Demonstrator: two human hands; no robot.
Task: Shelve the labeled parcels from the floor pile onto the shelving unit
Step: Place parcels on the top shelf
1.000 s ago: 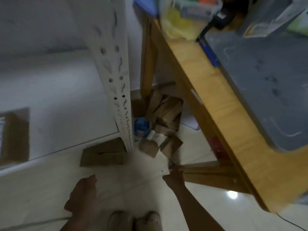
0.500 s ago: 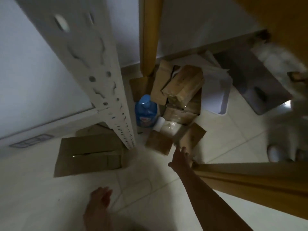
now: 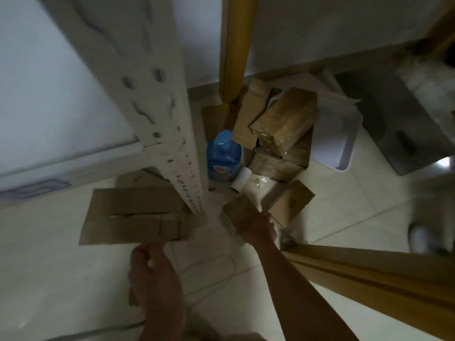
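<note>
Cardboard parcels (image 3: 283, 124) heaped on the tiled floor (image 3: 344, 212) beside a blue bottle (image 3: 222, 156), right hand (image 3: 254, 226) clamped on a small parcel (image 3: 240, 210) at the pile's near edge, left hand (image 3: 155, 279) loose, fingers curled, empty, by the white shelf post (image 3: 160, 114).

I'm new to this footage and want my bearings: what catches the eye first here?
A jumble of brown cardboard parcels heaped on the floor by a wooden table leg, with a blue bottle standing at the pile's left. The right hand reaches onto a small parcel at the pile's near edge. The white perforated shelf post cuts diagonally across the left.
</note>
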